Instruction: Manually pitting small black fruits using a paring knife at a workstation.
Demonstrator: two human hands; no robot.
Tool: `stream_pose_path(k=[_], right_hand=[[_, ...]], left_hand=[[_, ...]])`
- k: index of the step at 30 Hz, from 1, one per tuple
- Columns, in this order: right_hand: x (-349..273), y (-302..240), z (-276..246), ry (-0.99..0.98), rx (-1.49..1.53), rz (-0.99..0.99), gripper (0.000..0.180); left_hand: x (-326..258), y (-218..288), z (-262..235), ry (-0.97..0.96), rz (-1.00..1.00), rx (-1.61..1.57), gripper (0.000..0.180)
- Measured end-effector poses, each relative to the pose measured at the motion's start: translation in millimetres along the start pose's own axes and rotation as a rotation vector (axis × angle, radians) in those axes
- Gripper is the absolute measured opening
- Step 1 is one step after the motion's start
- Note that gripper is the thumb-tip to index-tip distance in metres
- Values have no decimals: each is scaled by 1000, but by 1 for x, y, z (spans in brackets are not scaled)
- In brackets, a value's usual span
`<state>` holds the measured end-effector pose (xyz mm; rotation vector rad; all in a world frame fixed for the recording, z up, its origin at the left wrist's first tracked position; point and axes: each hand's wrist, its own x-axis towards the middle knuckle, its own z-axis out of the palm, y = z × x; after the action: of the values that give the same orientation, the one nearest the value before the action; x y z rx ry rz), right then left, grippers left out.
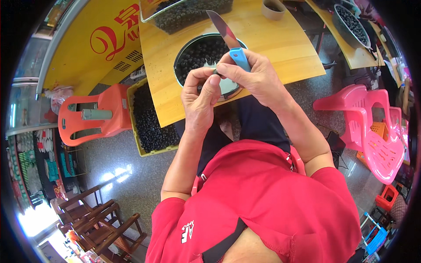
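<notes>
My left hand is closed in a pinch on a small dark piece, mostly covered by the fingers, its kind unclear. Against it come the thumb and fingertips of my right hand. That hand also grips a knife by its blue handle, the broad blade pointing up and away from me. Both hands are over the near side of a round bowl at the table's near edge. Many small dark round pieces lie in the bowl, and some pale liquid or bare bottom shows on its near side.
On the wooden table stand a clear tub of dark pieces and a small round container. A yellow crate of dark pieces sits on the floor at left, beside an orange chair. Pink chairs stand right.
</notes>
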<state>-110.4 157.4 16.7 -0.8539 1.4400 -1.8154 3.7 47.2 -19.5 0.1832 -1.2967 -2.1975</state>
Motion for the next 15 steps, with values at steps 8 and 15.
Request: stream_pose_path(k=[8, 15], right_hand=[[2, 1, 11, 47, -3, 6, 16], [-5, -1, -12, 220, -7, 82, 17]], left_hand=[[-4, 12, -8, -14, -22, -7, 13], [-14, 72, -84, 83, 120, -486, 15]])
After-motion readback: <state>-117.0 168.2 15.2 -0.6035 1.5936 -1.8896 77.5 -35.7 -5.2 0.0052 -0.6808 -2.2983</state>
